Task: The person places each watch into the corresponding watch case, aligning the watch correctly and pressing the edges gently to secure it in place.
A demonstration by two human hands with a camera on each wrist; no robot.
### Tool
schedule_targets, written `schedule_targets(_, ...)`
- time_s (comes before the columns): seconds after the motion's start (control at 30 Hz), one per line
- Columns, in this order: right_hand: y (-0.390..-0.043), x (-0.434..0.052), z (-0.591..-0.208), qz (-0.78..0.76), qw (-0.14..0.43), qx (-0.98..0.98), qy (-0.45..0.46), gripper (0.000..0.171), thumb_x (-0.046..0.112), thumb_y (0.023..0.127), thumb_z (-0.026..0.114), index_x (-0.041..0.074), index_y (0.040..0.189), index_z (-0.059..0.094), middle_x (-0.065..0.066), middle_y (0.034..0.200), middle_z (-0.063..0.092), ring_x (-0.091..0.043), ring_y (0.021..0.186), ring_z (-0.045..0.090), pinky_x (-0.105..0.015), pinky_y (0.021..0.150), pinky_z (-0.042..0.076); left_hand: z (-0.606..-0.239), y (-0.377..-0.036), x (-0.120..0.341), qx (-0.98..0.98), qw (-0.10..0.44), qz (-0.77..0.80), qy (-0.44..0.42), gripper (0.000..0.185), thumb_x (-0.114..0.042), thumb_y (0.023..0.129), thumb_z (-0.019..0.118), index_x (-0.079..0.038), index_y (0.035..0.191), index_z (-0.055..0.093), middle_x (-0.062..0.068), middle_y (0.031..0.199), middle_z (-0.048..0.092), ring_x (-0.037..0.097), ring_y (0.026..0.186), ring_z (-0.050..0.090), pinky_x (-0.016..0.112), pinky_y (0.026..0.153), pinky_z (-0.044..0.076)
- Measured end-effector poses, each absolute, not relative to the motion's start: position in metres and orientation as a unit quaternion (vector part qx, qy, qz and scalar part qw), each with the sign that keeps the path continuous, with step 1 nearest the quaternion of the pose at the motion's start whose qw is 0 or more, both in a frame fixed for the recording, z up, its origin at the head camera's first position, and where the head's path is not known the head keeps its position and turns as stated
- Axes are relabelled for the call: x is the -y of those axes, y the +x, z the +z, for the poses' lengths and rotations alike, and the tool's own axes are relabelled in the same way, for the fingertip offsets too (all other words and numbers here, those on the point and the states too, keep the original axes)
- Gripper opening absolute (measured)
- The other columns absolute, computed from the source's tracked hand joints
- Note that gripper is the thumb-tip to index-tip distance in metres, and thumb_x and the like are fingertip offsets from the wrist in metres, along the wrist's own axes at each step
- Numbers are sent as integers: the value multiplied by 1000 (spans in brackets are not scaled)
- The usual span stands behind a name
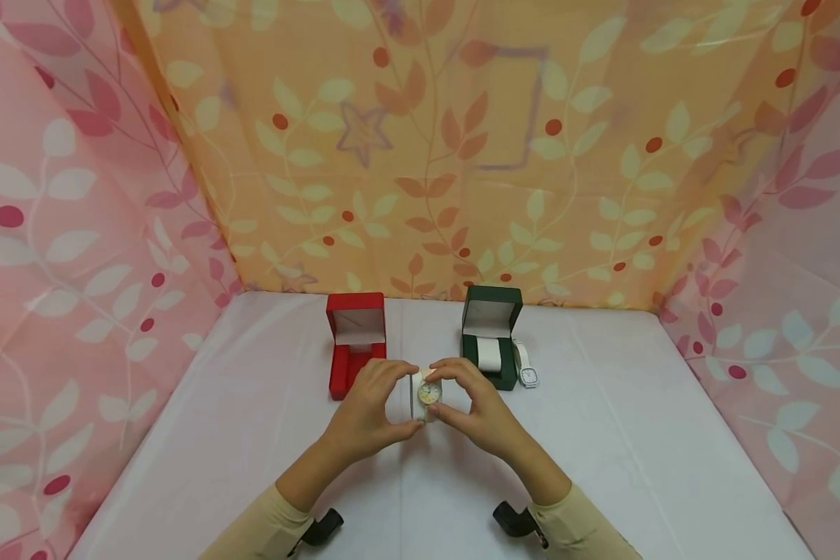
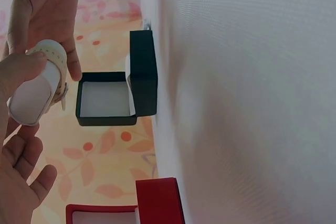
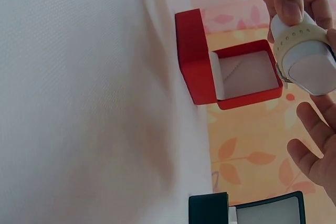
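Note:
Between the two hands is a wristwatch (image 1: 429, 393) with a round pale dial and a cream strap. The strap wraps a white watch cushion (image 2: 32, 98), and its buckle shows on the underside in the wrist views. My left hand (image 1: 367, 408) pinches the cushion between thumb and index finger. My right hand (image 1: 486, 412) grips the watch on its right side, fingertips at the dial's edge. Just beyond the left hand stands a red watch box (image 1: 339, 373), lid raised. Behind the right hand is a green watch box (image 1: 508, 373), its lid also up.
A white cushion (image 1: 488, 355) sits inside the green box. Another watch (image 1: 529, 377), white-strapped with a squarish face, lies against that box's right side. White cloth (image 1: 588, 467) covers the table, with patterned curtains (image 1: 420, 155) behind and at both sides.

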State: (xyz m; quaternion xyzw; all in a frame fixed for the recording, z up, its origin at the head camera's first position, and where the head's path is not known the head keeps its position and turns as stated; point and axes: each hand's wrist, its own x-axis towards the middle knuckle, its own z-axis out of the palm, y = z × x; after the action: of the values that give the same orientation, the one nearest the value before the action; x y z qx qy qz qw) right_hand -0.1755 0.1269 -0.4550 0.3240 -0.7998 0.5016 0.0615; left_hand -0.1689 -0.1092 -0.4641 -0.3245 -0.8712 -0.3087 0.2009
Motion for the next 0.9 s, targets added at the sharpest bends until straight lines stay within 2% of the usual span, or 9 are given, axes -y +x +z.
schedule_targets(0.17, -165, -123, -439, 506, 62, 801, 315, 39, 4, 86, 81, 14, 120, 65, -11, 134, 60, -23, 126, 54, -57, 108, 46, -463, -169, 110, 871, 199, -308, -327, 79, -38, 73, 93, -15, 139, 56, -4, 135, 59, 15, 124, 50, 45, 102, 51)
schedule_targets(0.27, -159, -121, -429, 507, 64, 799, 318, 38, 2, 85, 81, 11, 119, 66, -14, 132, 60, -23, 124, 55, -55, 107, 46, -463, -169, 111, 870, 200, -307, -329, 80, -39, 73, 93, -15, 140, 56, -4, 135, 60, 15, 124, 51, 45, 101, 51)
schedule_targets(0.7, -173, -127, -453, 503, 54, 801, 321, 40, 18, 86, 84, 26, 121, 66, 1, 137, 57, -17, 126, 53, -53, 107, 47, -460, -168, 113, 868, 199, -315, -327, 79, -40, 72, 93, -16, 139, 58, -5, 135, 61, 14, 124, 52, 47, 103, 49)
schedule_targets(0.9, -174, -125, -456, 495, 59, 806, 319, 41, 14, 85, 84, 23, 121, 66, -3, 138, 56, -20, 127, 53, -47, 107, 48, -460, -169, 115, 868, 201, -316, -326, 79, -42, 72, 93, -16, 139, 57, -6, 135, 61, 13, 122, 52, 42, 98, 52)
